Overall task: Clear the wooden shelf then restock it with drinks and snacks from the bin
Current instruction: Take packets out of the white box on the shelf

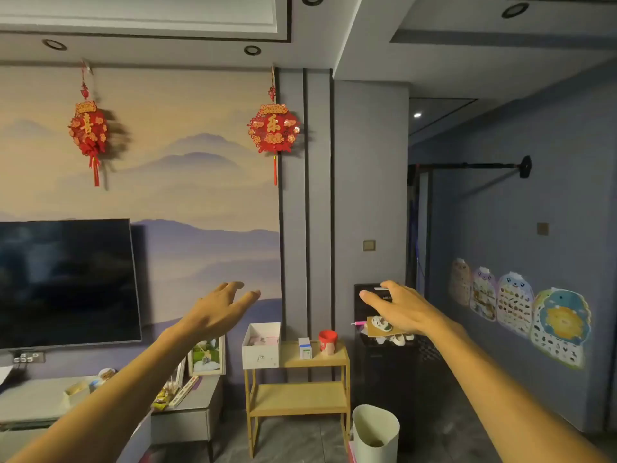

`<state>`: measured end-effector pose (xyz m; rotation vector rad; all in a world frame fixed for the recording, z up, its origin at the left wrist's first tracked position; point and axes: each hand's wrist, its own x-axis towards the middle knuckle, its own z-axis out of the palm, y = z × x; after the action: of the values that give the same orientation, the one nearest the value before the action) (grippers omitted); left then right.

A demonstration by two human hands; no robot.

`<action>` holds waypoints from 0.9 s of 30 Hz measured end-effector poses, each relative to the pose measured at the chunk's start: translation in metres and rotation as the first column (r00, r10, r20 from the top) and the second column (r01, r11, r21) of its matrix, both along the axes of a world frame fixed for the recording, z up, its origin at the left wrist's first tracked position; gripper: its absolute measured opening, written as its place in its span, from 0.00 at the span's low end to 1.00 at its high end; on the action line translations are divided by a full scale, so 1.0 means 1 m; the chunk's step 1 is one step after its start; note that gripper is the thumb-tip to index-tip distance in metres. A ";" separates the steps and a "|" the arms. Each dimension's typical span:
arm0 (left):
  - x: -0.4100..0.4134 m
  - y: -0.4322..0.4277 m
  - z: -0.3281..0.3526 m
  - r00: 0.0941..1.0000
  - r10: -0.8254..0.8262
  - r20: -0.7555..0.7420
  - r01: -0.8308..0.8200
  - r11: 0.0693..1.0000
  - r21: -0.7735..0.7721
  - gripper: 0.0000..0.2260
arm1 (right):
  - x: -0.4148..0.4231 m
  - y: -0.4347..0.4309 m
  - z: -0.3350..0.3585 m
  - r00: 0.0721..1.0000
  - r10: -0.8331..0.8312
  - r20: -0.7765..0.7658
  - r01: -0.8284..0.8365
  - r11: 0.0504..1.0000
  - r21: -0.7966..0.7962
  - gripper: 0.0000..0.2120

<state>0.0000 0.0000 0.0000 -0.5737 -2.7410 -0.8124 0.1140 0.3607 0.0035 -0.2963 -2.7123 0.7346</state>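
Both hands, left (218, 307) and right (399, 309), reach empty with grips spread toward the wooden shelf (297, 392); best lift its white box (261, 345) two-handed first.

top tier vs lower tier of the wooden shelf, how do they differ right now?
The top tier carries things: a white box at its left end, a small white carton in the middle and a red cup to the right. The lower tier looks bare. The top tier's left end is covered by the box, while the lower tier's surface shows edge to edge. Both are the same light wood in one frame.
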 end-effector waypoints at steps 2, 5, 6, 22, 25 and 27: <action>0.002 0.005 0.000 1.000 0.011 0.008 -0.011 1.000 -0.002 0.50 | -0.003 0.004 -0.002 1.000 -0.020 0.006 0.020 1.000 -0.006 0.40; 0.002 0.015 -0.007 1.000 0.007 0.008 -0.006 1.000 -0.010 0.50 | -0.009 0.016 -0.009 1.000 -0.010 0.019 0.010 1.000 -0.013 0.42; 0.001 0.019 -0.009 1.000 0.011 0.006 -0.011 1.000 -0.017 0.48 | -0.011 0.021 -0.011 1.000 -0.016 0.019 0.016 1.000 -0.011 0.42; -0.072 0.066 -0.050 0.996 0.093 0.013 -0.092 0.994 -0.052 0.42 | -0.107 0.051 -0.051 0.995 0.056 0.084 -0.060 0.997 0.055 0.43; -0.109 0.065 -0.061 0.994 0.107 0.018 -0.106 0.992 -0.063 0.43 | -0.152 0.043 -0.058 0.994 0.069 0.086 -0.077 0.992 0.101 0.42; -0.141 0.060 -0.067 0.993 0.114 0.029 -0.112 0.992 -0.062 0.43 | -0.188 0.037 -0.063 0.994 0.075 0.079 -0.084 0.991 0.106 0.42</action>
<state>-0.1411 0.0605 -0.0667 -0.4151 -2.8063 -0.7210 -0.0743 0.3976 -0.0594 -0.1947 -2.8376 0.6048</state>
